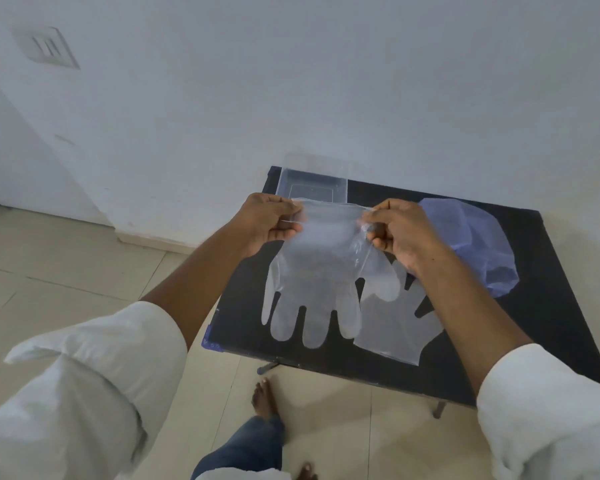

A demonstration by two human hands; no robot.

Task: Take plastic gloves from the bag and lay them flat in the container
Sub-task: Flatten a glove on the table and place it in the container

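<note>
You face a plain white wall in soft, even light. A switch plate sits high on its left part. Below, pale beige floor tiles meet a white skirting. A small black table on metal legs stands with its far edge against the wall.

Clear glove hangs fingers-down before clear container, beside blue bag.

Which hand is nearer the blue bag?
Right. The right hand sits just beside the blue bag, overlapping its left edge in view; the left hand is across the held glove, farther away.
</note>
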